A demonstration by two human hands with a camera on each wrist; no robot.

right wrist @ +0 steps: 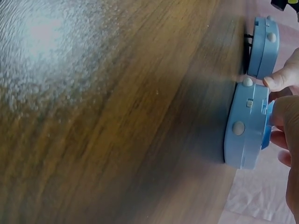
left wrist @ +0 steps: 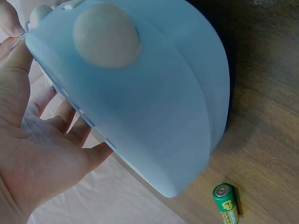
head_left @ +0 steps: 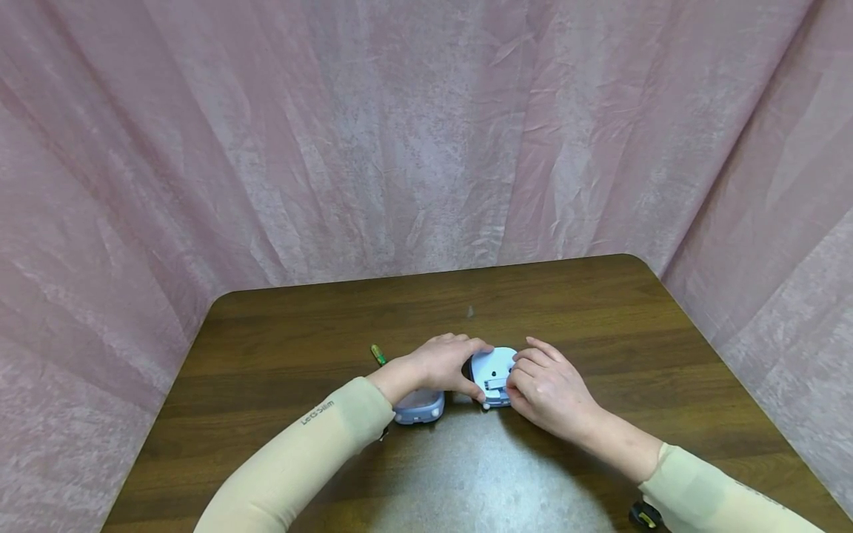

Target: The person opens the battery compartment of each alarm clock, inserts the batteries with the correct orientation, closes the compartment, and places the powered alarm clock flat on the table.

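Observation:
A light-blue rounded plastic device [head_left: 493, 360] lies on the table with its pale flat side up, showing dark holes and a slot-like compartment. My left hand [head_left: 448, 364] grips its left side, the thumb at the near corner and the fingers at the far edge. At the right side, my right hand [head_left: 549, 385] has bent fingers close over the compartment. The right wrist view shows those fingers pinching a small brighter-blue piece [right wrist: 267, 130] at the device's top face. Beside it sits a second blue device [head_left: 420, 412] with white round knobs, partly hidden by my left forearm.
A green battery [left wrist: 226, 203] marked GP lies on the wooden table [head_left: 320, 318], beyond my left wrist. A tiny clear bit [head_left: 470, 312] lies farther back. Pink curtains [head_left: 413, 148] hang behind the table and at both sides.

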